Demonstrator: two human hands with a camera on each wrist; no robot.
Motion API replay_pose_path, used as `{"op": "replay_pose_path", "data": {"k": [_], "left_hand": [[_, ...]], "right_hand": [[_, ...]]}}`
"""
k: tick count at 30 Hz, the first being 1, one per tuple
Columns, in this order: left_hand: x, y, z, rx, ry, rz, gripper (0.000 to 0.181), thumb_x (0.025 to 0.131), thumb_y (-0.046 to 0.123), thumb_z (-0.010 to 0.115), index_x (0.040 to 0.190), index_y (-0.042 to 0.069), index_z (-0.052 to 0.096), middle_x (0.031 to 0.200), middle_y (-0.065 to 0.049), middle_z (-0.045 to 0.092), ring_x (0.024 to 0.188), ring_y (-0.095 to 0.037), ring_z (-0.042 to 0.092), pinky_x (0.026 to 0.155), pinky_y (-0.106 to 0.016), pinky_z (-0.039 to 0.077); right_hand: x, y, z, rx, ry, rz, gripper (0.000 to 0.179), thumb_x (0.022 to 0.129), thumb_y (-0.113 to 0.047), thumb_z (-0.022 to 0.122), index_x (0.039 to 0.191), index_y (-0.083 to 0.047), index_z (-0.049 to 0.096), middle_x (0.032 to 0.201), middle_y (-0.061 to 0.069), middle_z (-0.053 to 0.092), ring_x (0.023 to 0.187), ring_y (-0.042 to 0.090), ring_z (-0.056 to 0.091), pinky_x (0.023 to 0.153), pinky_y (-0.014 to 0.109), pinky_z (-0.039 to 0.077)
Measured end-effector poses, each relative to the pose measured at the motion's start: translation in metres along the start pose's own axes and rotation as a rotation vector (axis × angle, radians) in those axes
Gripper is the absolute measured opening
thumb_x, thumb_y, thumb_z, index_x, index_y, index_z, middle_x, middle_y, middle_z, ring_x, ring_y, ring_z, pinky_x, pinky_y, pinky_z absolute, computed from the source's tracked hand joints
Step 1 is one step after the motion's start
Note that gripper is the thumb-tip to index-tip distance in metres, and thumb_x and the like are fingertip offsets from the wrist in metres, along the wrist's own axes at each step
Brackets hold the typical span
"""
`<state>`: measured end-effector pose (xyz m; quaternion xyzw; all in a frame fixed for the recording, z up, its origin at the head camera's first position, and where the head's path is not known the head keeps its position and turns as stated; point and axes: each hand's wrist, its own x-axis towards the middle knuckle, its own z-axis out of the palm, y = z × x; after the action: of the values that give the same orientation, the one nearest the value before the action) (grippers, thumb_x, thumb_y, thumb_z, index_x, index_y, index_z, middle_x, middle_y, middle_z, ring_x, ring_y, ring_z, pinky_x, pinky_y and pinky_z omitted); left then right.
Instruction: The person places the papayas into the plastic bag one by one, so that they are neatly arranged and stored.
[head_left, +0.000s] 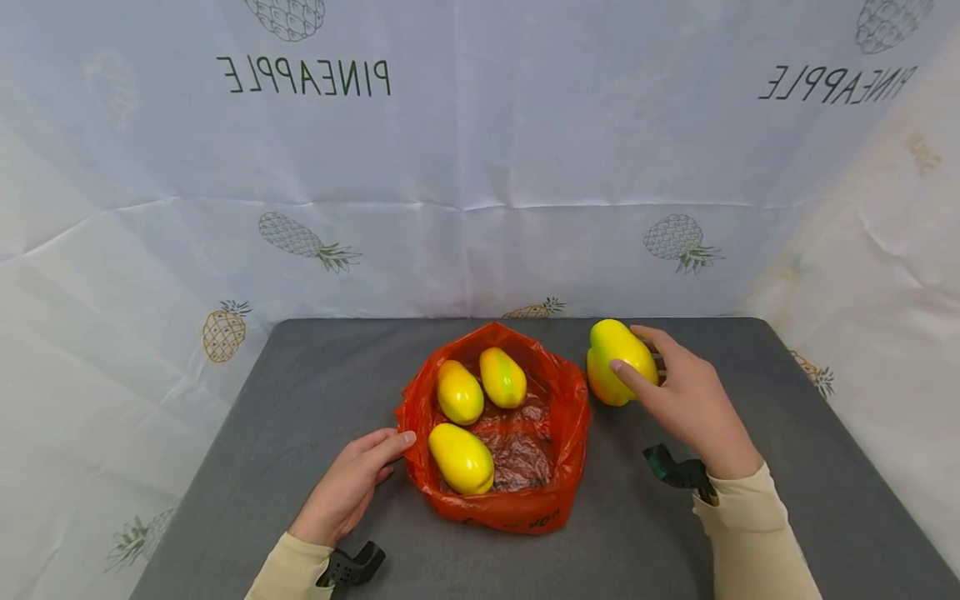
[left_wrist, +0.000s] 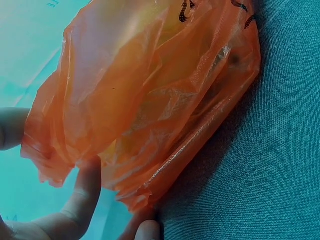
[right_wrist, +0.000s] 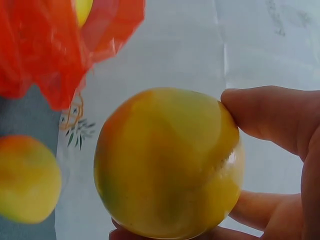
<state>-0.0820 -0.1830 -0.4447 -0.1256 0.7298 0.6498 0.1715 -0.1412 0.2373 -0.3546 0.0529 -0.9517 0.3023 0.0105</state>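
Note:
An open red plastic bag [head_left: 517, 512] stands on the dark grey table, three yellow mangoes inside: two at the back, one mango [head_left: 461, 458] at the front left. My left hand [head_left: 352, 479] pinches the bag's left rim, thumb on the inner side and fingers outside. To the right of the bag, my right hand [head_left: 686, 392] grips a yellow-green mango [right_wrist: 167, 165] between thumb and fingers. Another mango [right_wrist: 27, 180], with a reddish end, lies on the table beside the bag; in the head view the held mango partly hides it.
A grey table [head_left: 330, 358] carries the bag and fruit. White cloth [head_left: 480, 150] printed with pineapples hangs behind it and at both sides. Each wrist wears a dark camera mount, such as the right mount [head_left: 675, 468].

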Motion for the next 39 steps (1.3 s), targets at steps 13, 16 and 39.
{"op": "replay_pose_path", "data": {"k": [13,16,39], "left_hand": [[0.001,0.001,0.000,-0.010,-0.006,-0.002,0.047,0.104,0.047,0.069,0.126,0.006,0.073,0.141,-0.008,0.064,0.135,-0.025,0.051,0.112,-0.044,0.038],[0.002,0.001,0.000,-0.013,-0.003,-0.003,0.046,0.104,0.046,0.069,0.126,0.006,0.073,0.140,-0.007,0.064,0.134,-0.024,0.051,0.110,-0.042,0.039],[0.001,0.003,0.000,-0.028,-0.022,0.014,0.044,0.104,0.045,0.069,0.123,0.005,0.073,0.139,-0.008,0.066,0.133,-0.025,0.053,0.112,-0.043,0.039]], "right_hand": [[-0.005,-0.029,0.025,0.011,-0.019,-0.112,0.073,0.103,-0.052,0.071,0.161,-0.014,0.047,0.147,0.015,0.065,0.113,0.032,0.068,0.091,0.053,0.062],[-0.005,-0.035,0.031,0.007,-0.027,-0.143,0.071,0.103,-0.047,0.073,0.161,-0.014,0.048,0.147,0.014,0.065,0.110,0.030,0.068,0.088,0.049,0.062],[-0.022,-0.064,0.087,-0.038,-0.202,-0.287,0.067,0.101,-0.049,0.075,0.156,-0.018,0.054,0.148,0.004,0.065,0.115,0.017,0.067,0.094,0.041,0.059]]}}
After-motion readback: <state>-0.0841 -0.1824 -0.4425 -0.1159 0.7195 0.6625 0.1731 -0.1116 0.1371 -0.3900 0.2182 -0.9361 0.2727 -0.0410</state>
